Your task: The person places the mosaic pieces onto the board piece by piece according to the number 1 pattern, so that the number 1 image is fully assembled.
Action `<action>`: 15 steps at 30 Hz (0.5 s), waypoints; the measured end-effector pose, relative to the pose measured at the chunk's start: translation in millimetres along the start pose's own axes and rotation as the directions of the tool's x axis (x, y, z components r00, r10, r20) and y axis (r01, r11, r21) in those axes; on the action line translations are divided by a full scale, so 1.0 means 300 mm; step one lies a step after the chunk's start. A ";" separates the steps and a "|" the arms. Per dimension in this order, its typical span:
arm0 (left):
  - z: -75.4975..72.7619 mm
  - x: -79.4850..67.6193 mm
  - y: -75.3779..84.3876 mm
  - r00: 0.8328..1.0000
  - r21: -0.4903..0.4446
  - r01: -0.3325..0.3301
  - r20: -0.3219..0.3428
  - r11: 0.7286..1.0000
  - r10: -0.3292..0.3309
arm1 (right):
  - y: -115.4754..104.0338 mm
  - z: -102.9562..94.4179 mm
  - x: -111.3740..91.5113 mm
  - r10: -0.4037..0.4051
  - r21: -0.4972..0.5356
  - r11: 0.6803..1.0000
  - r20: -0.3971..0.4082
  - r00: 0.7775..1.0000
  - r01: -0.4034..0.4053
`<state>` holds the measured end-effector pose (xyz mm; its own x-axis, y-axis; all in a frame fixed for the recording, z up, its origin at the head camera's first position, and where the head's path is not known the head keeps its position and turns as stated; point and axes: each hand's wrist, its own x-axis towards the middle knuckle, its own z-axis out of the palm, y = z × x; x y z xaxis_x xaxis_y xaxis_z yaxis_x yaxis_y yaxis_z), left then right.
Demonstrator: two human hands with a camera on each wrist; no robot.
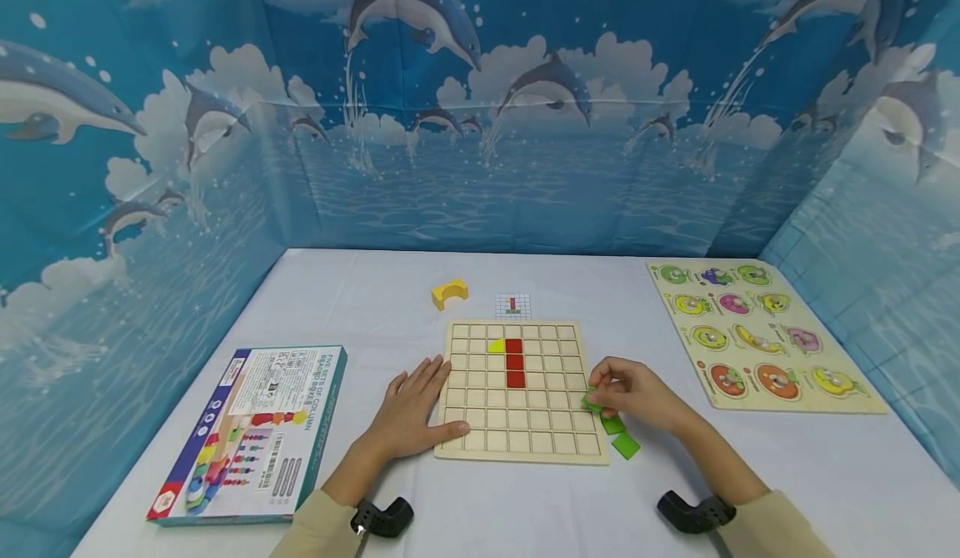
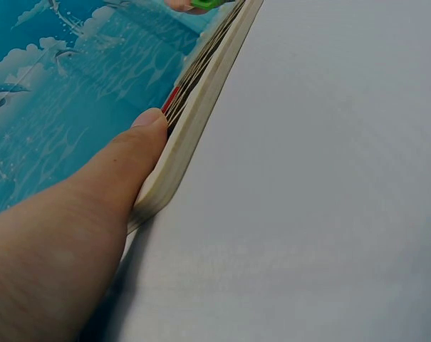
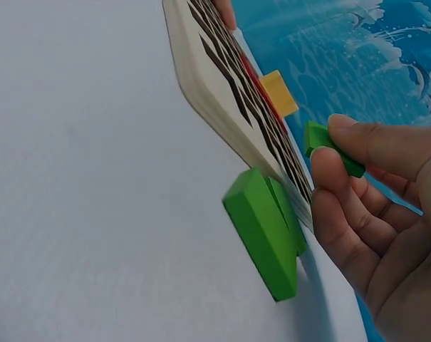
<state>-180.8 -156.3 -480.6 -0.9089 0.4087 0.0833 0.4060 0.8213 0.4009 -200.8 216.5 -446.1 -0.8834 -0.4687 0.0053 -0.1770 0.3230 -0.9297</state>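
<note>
A wooden grid board (image 1: 555, 443) lies on the table before me. In its upper middle, red tiles (image 1: 515, 364) stand in a column, with a yellow piece (image 1: 497, 345) left of the top one. My left hand (image 1: 408, 414) rests at the board's left edge, fingers extended and thumb lying on the lower left corner. At the right edge, my right hand (image 1: 636, 393) pinches a green tile (image 3: 335, 148) between thumb and fingertips, raised off the table in the right wrist view. Two more green tiles (image 1: 626, 445) lie beside the board, below that hand.
Behind the board lie a small printed grid card (image 1: 513, 306) and a yellow arch block (image 1: 450, 293). A flat toy box (image 1: 288, 449) sits at left. On the right is a fruit picture board (image 1: 765, 337). Dolphin-print cloth (image 1: 487, 183) walls the table's back and sides.
</note>
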 end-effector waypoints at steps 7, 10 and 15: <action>0.002 0.001 -0.001 1.000 -0.006 0.000 -0.002 1.000 0.000 | -0.013 0.030 0.035 -0.031 0.016 0.999 0.026 0.999 0.030; 0.004 0.002 -0.003 1.000 -0.007 0.000 -0.005 1.000 0.000 | -0.028 0.043 0.051 -0.041 0.012 0.999 0.026 0.999 0.041; 0.003 0.002 -0.003 1.000 -0.008 -0.009 -0.011 1.000 0.009 | -0.051 0.065 0.078 -0.038 0.001 0.999 0.032 0.999 0.038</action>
<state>-181.6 -156.5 -481.7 -0.9063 0.4114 0.0963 0.4131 0.8147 0.4070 -210.2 184.6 -439.1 -0.8617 -0.5067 0.0286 -0.2095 0.3038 -0.9294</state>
